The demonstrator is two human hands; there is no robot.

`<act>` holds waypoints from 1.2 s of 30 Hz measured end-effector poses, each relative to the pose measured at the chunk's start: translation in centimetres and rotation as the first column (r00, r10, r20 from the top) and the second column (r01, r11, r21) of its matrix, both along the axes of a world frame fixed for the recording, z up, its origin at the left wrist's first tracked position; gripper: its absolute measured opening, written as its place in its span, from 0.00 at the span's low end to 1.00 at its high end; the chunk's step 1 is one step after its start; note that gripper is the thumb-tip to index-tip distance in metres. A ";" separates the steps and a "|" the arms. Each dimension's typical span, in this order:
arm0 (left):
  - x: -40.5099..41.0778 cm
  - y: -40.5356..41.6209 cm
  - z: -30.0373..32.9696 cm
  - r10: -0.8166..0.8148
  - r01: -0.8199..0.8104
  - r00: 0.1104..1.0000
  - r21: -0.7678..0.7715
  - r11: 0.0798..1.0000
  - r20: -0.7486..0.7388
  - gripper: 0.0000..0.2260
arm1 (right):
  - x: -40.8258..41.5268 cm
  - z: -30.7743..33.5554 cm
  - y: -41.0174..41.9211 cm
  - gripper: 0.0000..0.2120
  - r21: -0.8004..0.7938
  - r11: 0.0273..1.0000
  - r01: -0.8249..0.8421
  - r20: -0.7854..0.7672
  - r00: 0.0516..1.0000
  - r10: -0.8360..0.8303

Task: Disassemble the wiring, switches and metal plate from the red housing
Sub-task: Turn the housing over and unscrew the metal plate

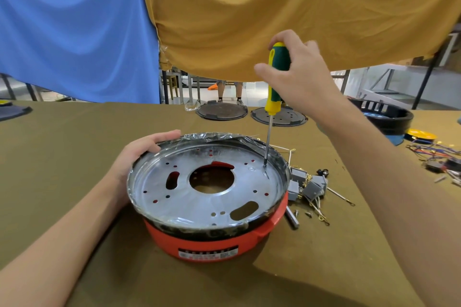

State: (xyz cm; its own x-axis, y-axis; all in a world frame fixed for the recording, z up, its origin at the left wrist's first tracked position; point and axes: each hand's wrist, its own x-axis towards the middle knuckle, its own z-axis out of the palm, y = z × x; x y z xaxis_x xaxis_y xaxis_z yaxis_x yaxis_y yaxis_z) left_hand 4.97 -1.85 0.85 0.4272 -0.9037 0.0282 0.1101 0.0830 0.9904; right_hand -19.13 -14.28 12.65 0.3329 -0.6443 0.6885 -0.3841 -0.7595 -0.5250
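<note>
From the head view, the red housing (209, 244) sits near the middle of the brown-covered table (74, 144), with the round metal plate (207, 194) still seated in its top under a black rim (283, 164) wrapped in clear film. The right hand (299, 72) is wrapped around the green and yellow handle of a screwdriver (273, 87), whose shaft runs almost straight down to a point on the plate's right side, just inside the rim. The left hand (142, 152) rests on the far left edge of the rim, fingers curled over it to steady the whole unit.

It looks to me like a plate screw is being worked loose. To do it well, the shaft should stay upright and pressed firmly into the screw head while turning, and the left hand should hold the housing from spinning. I cannot tell whether the tip is properly seated.

The housing now holds little beyond the plate; through the central hole only red plastic and the table covering show. Grey switches (309, 185) with their white wiring (319, 209) lie in a heap on the table just right of the housing, with loose screws (303, 213) nearby. Far right, a black basket (389, 114) stands with something blue inside, its contents otherwise unclear.
</note>
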 end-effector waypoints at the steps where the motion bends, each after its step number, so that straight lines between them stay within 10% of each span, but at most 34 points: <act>1: 0.0 0.0 0.0 0.001 -0.001 1.000 0.001 1.000 0.000 0.21 | 0.0 0.0 0.1 0.18 -0.019 1.000 0.012 -0.008 1.000 -0.013; 36: 0.5 -0.2 -0.3 -0.008 0.009 0.999 -0.014 1.000 0.045 0.21 | -0.4 0.5 -1.1 0.16 0.028 0.999 0.023 -0.031 0.999 -0.022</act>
State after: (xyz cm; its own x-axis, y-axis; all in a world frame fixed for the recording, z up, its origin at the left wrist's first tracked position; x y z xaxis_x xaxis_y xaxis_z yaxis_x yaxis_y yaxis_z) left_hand 5.44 -2.02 0.59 0.4172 -0.9068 0.0603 0.0658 0.0963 0.9932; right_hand -19.57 -15.34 13.10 0.3389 -0.6707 0.6598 -0.4170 -0.7357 -0.5337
